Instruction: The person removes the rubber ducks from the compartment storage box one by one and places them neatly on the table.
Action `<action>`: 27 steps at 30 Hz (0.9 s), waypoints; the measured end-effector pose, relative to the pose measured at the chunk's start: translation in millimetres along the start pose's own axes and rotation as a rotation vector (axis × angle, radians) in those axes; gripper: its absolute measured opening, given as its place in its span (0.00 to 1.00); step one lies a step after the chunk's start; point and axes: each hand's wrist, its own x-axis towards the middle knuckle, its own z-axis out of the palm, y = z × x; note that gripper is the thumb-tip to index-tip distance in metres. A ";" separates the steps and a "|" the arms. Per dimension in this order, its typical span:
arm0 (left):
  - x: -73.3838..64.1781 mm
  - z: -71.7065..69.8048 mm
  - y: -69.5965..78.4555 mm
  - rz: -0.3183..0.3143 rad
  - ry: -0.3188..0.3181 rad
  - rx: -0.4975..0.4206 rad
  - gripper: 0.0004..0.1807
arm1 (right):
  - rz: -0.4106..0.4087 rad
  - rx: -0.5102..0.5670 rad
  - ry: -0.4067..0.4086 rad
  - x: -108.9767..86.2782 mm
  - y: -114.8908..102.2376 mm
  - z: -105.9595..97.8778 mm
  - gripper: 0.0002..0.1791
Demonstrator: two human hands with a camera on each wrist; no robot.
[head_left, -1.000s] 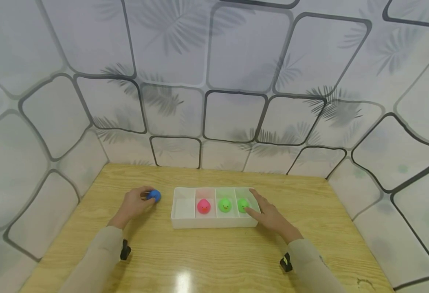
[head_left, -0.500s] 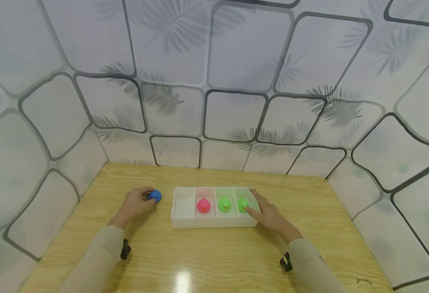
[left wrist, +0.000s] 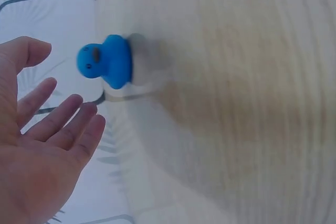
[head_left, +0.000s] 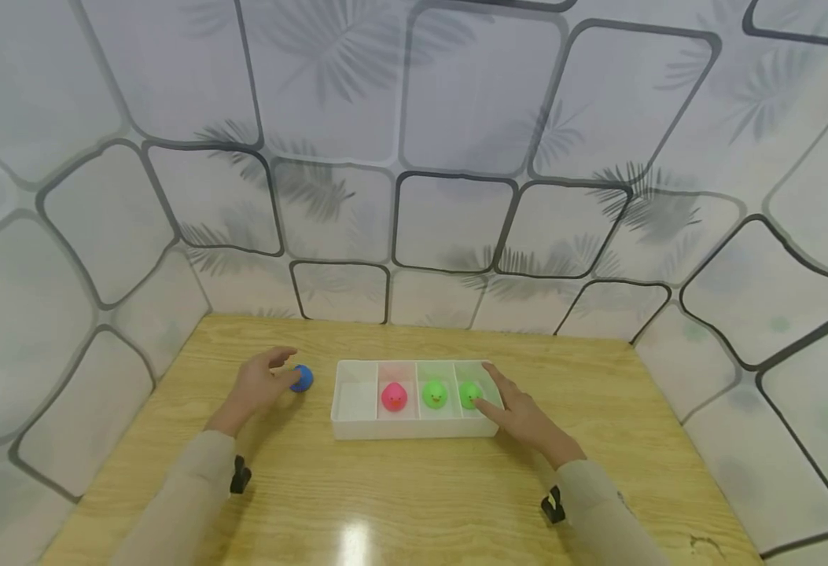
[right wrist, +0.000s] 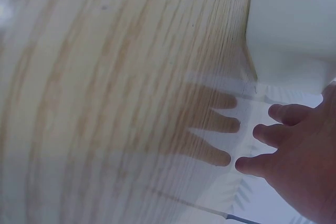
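A blue rubber duck (head_left: 303,378) stands upright on the table, left of a white four-section tray (head_left: 414,430). My left hand (head_left: 258,383) is beside it, thumb and fingers spread apart; in the left wrist view a gap separates this hand (left wrist: 50,129) from the duck (left wrist: 113,61). Across the tray's right end rests my right hand (head_left: 524,415), index finger at the back corner and thumb over the front rim near a green duck (head_left: 469,394). Its other fingers extend outside the tray in the right wrist view, where the tray wall (right wrist: 294,30) hides thumb and index.
A pink duck (head_left: 394,398) and another green duck (head_left: 434,395) sit in the tray's middle sections. The leftmost section (head_left: 357,399) holds nothing visible. Patterned white walls (head_left: 449,224) enclose the wooden table (head_left: 421,503) at the back and sides.
My left hand has let go of the blue duck, its fingers parting and drawing back slightly left. The duck stays on the table. My right hand keeps its place on the tray.
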 end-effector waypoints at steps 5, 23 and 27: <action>1.9 -3.8 13.4 0.062 0.050 0.018 0.27 | -0.005 0.011 -0.009 -0.4 -1.8 -1.6 0.48; 1.9 18.1 44.8 0.164 0.032 -0.001 0.27 | -0.012 0.026 -0.005 0.0 0.6 -1.4 0.48; 1.4 24.0 51.3 0.201 0.041 0.020 0.27 | -0.013 0.025 -0.004 0.2 0.7 -1.4 0.48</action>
